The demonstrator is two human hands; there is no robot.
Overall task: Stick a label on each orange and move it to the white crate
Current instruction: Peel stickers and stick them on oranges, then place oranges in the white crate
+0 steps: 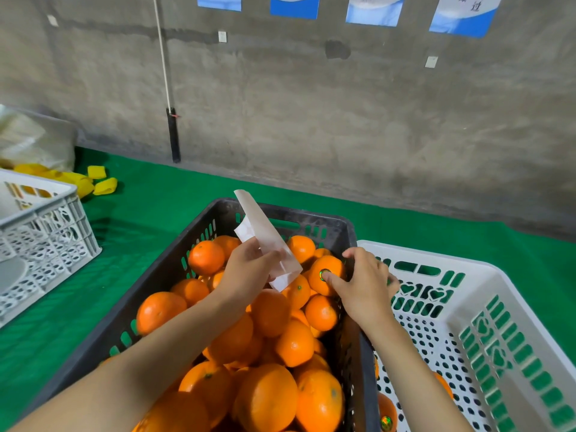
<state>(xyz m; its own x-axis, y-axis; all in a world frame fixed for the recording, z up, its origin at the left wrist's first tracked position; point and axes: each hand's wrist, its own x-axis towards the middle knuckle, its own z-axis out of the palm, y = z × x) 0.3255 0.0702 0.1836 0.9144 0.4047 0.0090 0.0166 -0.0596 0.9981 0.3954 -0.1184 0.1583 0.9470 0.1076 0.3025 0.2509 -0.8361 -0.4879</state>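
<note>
A: Where is the labelled orange [325, 274] seen?

B: Right of centre, in the black crate [199, 232], gripped by the right hand [364, 286], whose thumb is pressed on the shiny label [324, 273].

A: And the left hand [249, 269]?

B: A backing-paper strip [268, 241] is pinched by it (tilted up-left). The white crate [498, 310] is set at right.

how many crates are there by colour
black crate: 1, full of oranges
white crate on the right: 1
white crate on the left: 1
total: 3 crates
</note>
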